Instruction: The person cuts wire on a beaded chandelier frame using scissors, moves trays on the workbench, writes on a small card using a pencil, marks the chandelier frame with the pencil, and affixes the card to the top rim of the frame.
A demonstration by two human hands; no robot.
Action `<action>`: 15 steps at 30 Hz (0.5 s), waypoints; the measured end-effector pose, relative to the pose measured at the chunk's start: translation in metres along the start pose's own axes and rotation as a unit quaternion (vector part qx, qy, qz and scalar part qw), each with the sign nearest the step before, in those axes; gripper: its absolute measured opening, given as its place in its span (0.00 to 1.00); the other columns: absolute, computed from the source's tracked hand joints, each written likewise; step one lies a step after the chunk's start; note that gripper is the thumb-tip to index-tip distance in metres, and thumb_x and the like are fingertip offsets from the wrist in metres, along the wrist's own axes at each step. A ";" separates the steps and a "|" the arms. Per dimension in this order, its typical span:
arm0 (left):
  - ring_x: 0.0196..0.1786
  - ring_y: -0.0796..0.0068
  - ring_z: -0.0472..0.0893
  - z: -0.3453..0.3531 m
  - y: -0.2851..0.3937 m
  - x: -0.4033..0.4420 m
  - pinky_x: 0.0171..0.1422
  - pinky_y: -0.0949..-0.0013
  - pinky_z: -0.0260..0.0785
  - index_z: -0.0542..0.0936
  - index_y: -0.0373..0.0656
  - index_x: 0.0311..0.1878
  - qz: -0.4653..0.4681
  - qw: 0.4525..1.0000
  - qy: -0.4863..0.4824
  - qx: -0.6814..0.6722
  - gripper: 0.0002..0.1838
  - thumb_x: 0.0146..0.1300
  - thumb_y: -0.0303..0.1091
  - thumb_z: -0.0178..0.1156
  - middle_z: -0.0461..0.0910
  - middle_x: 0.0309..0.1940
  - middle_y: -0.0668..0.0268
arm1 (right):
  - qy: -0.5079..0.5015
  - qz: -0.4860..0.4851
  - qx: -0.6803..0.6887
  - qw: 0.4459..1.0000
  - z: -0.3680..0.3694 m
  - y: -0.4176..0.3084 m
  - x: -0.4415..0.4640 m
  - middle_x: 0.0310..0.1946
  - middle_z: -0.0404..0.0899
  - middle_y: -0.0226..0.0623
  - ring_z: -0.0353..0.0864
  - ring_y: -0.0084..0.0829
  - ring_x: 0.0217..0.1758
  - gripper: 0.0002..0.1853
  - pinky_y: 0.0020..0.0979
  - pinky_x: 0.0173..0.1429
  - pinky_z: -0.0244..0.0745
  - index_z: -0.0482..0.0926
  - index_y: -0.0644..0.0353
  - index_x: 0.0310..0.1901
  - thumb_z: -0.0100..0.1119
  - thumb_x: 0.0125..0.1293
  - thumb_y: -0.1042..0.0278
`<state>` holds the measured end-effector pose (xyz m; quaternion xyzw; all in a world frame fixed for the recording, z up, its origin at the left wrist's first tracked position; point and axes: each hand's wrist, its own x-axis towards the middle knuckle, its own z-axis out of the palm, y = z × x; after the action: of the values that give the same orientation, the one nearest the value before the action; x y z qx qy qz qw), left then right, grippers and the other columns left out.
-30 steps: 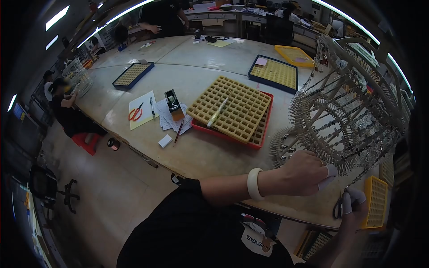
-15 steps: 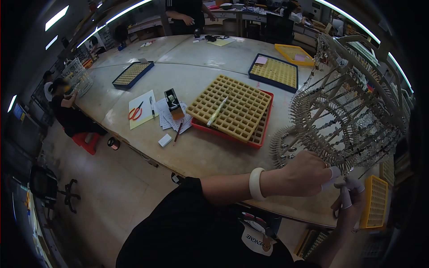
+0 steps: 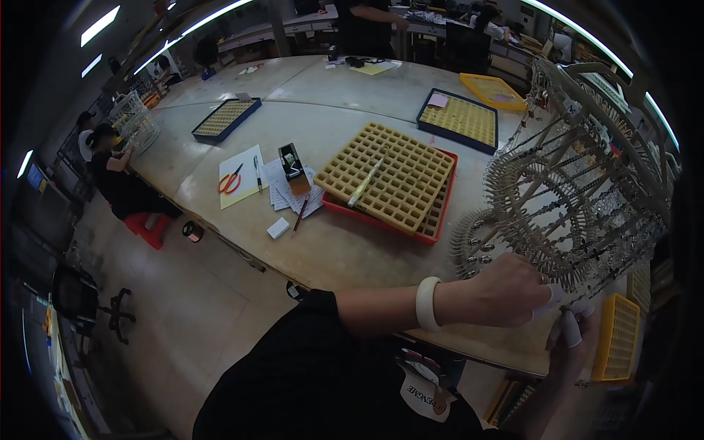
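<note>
A large wire rack (image 3: 557, 191), hung with chains and small metal jewellery pieces, stands at the right. At its lower edge my left hand (image 3: 502, 290), with a white bangle (image 3: 427, 303) on the wrist, is closed with its fingertips turned away. White finger covers show on both hands. Just right of it, my right hand (image 3: 570, 341) pinches thumb and finger together below the rack's hanging chains. Whatever small piece sits between the fingers is too small to make out.
A yellow grid tray (image 3: 389, 176) lies askew on a red tray (image 3: 447, 213). Left of it are a black stapler-like object (image 3: 292, 163), papers, red-handled scissors (image 3: 230, 180) and a white block (image 3: 279, 228). A yellow tray (image 3: 616, 337) is beside my right hand. Other people are farther back.
The view has shifted slightly, so the table things sit a little farther right. Both hands stay close together at the rack's lower edge. A person across the table has moved right.
</note>
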<state>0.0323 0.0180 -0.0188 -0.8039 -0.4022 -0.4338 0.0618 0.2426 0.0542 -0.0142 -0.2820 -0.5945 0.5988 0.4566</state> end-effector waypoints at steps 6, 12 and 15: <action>0.25 0.55 0.80 0.008 0.000 -0.002 0.31 0.55 0.69 0.76 0.41 0.24 -0.016 1.000 0.007 -0.016 0.08 0.41 0.32 0.62 0.77 0.17 0.58 | 0.068 -0.075 -0.093 0.990 0.005 0.008 -0.001 0.23 0.72 0.24 0.60 0.10 0.19 0.04 0.17 0.21 0.49 0.75 0.60 0.35 0.61 0.62 0.75; 0.24 0.55 0.79 0.005 0.002 0.000 0.31 0.56 0.69 0.75 0.40 0.26 -0.021 0.999 0.023 -0.004 0.08 0.44 0.33 0.62 0.76 0.17 0.59 | 0.099 -0.045 -0.157 0.982 0.011 0.002 -0.004 0.33 0.75 0.24 0.71 0.14 0.35 0.04 0.18 0.41 0.64 0.77 0.61 0.39 0.61 0.63 0.77; 0.23 0.56 0.79 0.009 0.003 -0.002 0.31 0.57 0.69 0.74 0.40 0.27 -0.025 0.999 0.035 0.000 0.09 0.45 0.33 0.61 0.76 0.17 0.59 | 0.085 -0.108 -0.167 0.976 0.008 0.011 -0.003 0.31 0.74 0.22 0.68 0.13 0.33 0.03 0.18 0.38 0.62 0.77 0.61 0.37 0.61 0.63 0.77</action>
<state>0.0393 0.0188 -0.0247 -0.7776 -0.4199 -0.4635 0.0649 0.2348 0.0491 -0.0240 -0.3380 -0.6721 0.4125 0.5138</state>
